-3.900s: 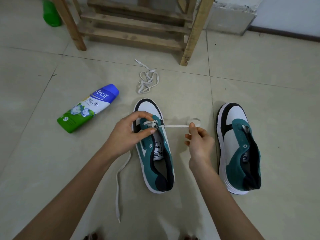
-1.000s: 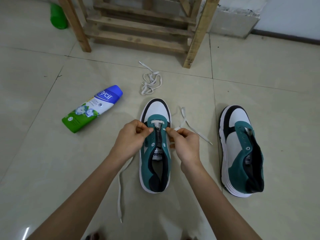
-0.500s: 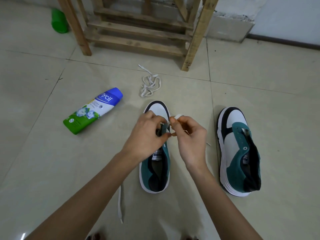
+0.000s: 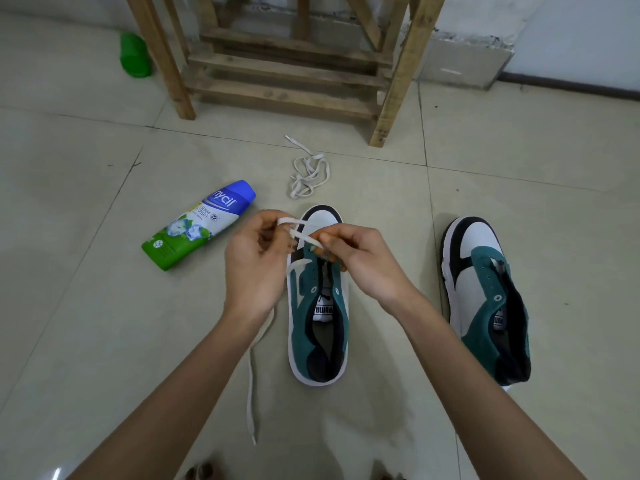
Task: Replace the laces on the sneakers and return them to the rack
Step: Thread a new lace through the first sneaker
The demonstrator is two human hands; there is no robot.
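Note:
Two teal, white and black sneakers stand on the tiled floor. The left sneaker (image 4: pixel 317 317) is in the middle, the right sneaker (image 4: pixel 485 296) further right with bare eyelets. A white lace (image 4: pixel 301 233) runs through the left sneaker's front eyelets. My left hand (image 4: pixel 254 268) pinches one strand of it above the toe. My right hand (image 4: pixel 363 261) pinches the other strand over the tongue. The lace's free end (image 4: pixel 251 386) trails along the floor beside my left forearm. A second white lace (image 4: pixel 308 173) lies bunched beyond the toe.
A wooden rack (image 4: pixel 287 60) stands at the back, its legs on the floor. A blue and green powder bottle (image 4: pixel 201 225) lies to the left of the sneaker. A green bottle (image 4: pixel 134 55) lies far left by the rack. A grey wall base runs at the back right.
Both hands pulled apart from over the front eyelets; my left hand has drawn a lace strand up and to the left, and the lace now shows between the hands.

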